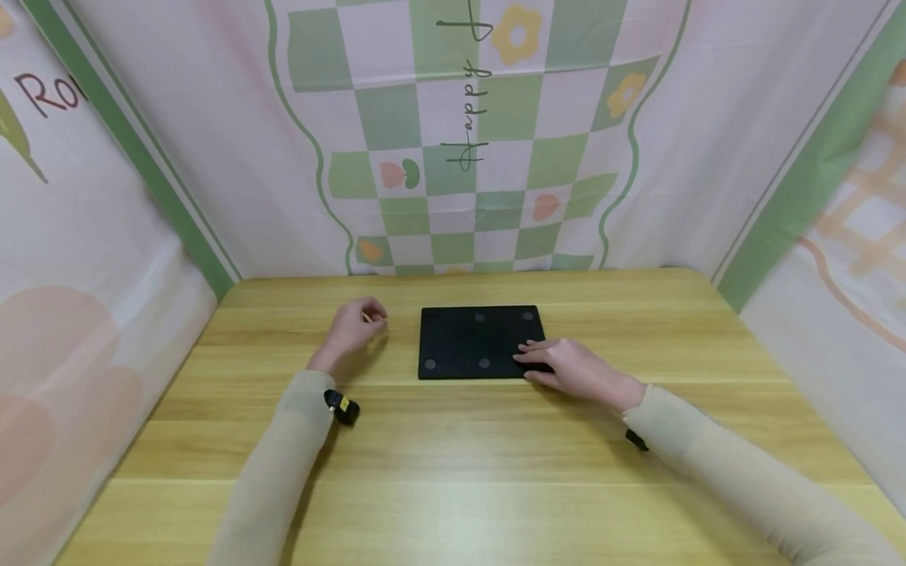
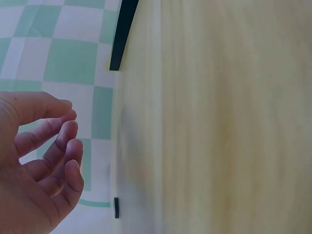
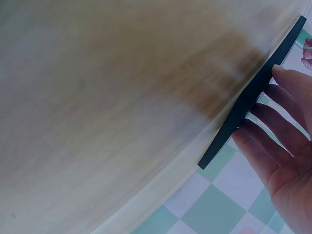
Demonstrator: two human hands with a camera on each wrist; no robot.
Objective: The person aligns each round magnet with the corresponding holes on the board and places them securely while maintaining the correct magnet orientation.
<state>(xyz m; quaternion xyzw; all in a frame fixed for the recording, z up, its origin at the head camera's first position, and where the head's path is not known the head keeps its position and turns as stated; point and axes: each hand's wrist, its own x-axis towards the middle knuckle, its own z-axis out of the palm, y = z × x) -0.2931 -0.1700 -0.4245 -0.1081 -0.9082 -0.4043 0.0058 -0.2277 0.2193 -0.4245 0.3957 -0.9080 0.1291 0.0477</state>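
A flat black rectangular board (image 1: 460, 339) with several round grey spots on its upper face lies on the wooden table. My right hand (image 1: 572, 368) rests on the board's right end, fingers extended over the top and thumb by the front edge. In the right wrist view the fingertips touch the thin black board (image 3: 243, 100), seen edge-on. Left of the board, apart from it, my left hand (image 1: 357, 324) hovers with loosely curled fingers. Nothing shows between the fingers of the left hand (image 2: 46, 156) in the left wrist view.
A small dark piece (image 2: 116, 207) sits on the table beyond the left hand; its kind cannot be told. The wooden table (image 1: 453, 464) meets a green-and-white checked cloth (image 1: 453, 173) at its back edge. More printed cloth hangs at both sides.
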